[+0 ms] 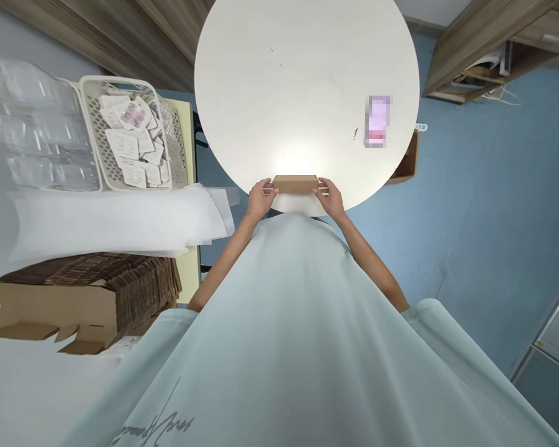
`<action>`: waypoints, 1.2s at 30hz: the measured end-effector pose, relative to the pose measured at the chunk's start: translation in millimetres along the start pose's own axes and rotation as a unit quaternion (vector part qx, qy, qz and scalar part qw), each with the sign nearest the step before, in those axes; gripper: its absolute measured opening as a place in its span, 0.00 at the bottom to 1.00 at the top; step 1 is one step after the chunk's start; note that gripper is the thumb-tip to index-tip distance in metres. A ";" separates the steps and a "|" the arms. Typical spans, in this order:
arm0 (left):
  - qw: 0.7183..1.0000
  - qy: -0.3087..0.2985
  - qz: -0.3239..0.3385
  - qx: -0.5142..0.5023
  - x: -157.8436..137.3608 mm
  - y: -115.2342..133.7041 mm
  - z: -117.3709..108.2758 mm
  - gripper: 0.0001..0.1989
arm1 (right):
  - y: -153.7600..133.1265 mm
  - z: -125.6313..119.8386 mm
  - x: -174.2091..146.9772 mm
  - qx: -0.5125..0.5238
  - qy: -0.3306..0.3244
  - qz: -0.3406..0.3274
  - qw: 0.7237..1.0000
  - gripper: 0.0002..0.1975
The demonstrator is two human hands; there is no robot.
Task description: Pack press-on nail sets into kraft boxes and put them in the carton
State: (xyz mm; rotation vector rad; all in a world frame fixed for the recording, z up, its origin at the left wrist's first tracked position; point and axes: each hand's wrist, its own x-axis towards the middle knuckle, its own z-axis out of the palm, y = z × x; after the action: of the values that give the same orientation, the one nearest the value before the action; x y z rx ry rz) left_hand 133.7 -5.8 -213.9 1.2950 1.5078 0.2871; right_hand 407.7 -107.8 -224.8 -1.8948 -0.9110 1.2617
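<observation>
A small brown cardboard box (295, 184) is held level between my two hands at the near edge of the round white table (302, 74). My left hand (261, 197) grips its left end, thumb in front and fingers at the side. At the right end, my right hand (330, 197) pinches the box the same way. The box looks closed, with its long side across me. Whether it rests on the tabletop or is slightly lifted, I cannot tell.
On the left side table, a white basket (89, 133) holds many small white packets, beside clear plastic packs (51, 124). White sheets (116, 222) and a stack of flattened cardboard boxes (51, 304) lie nearer. A blurred phone-like object (377, 121) lies on the round table's right.
</observation>
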 end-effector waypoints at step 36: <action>0.950 -0.015 -0.002 -0.313 -201.0 -10.9 67.8 0.33 | -2.4 -49.9 -200.0 0.188 0.055 0.007 0.981 0.39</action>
State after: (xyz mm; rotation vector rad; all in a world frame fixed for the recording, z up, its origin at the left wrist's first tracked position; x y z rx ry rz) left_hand 148.8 -203.8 -138.4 0.7804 1.2453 0.6776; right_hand 396.9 -281.4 -114.1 -1.6525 -0.5553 1.2254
